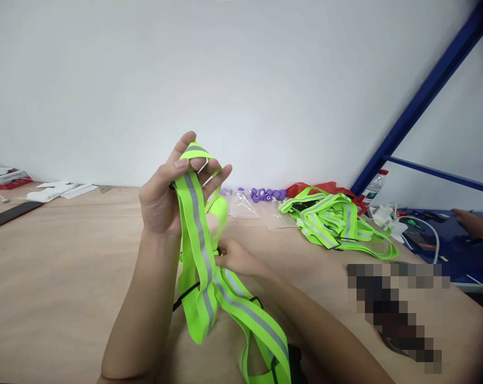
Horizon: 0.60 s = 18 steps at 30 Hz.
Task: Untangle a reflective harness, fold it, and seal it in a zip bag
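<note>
A neon-green reflective strap harness (201,229) with a grey stripe hangs between my two hands above the table. Raised at the top, my left hand (165,186) has a loop of the strap wrapped over its fingers, with the thumb pressing on the band. Lower and to the right, my right hand (237,257) grips the harness near a black fitting; its fingertips are partly hidden behind the straps. Black buckles and sliders show along the bands, and the lower part drapes down towards me.
At the right lies a pile of similar green straps (337,218), with a red bag (325,188) behind it. Purple pieces (267,194) and clear plastic bags (243,205) sit by the wall. Papers (57,190) and a dark flat bar (13,215) lie left. A bottle (374,186) stands near a blue frame (421,101).
</note>
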{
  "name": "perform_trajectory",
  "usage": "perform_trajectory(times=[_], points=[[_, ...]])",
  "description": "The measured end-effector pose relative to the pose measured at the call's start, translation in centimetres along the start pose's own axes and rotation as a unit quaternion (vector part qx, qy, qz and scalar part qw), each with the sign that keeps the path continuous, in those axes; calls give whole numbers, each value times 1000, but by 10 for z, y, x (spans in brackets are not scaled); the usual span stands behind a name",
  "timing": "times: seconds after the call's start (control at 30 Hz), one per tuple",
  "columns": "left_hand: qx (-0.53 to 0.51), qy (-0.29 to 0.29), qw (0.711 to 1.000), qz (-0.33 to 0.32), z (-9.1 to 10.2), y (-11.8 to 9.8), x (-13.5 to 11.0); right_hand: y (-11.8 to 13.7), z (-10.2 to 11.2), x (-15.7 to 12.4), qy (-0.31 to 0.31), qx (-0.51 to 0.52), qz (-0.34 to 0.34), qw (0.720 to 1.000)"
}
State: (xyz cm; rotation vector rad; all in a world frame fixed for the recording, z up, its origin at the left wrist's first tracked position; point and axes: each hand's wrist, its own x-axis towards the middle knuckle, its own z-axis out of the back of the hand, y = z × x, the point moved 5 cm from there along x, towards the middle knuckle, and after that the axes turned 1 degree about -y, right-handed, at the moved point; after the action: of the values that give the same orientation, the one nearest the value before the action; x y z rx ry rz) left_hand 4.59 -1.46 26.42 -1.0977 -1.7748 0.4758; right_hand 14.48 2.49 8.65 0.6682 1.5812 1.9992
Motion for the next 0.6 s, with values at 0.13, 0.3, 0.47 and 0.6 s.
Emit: perform_trajectory(times=[0.13,0.3,0.47,0.6], points=[[50,-31,998,-31,18,-11,3,9,34,-2,17,167,11,986],[29,-64,990,-126,47,-35,5,53,78,-34,30,199,-6,980],[135,-157,963,-173,69,-49,1,108,86,-75,-89,-107,41,989],[168,-142,963,-159,69,-48,0,128,64,-96,-143,-432,58,888]])
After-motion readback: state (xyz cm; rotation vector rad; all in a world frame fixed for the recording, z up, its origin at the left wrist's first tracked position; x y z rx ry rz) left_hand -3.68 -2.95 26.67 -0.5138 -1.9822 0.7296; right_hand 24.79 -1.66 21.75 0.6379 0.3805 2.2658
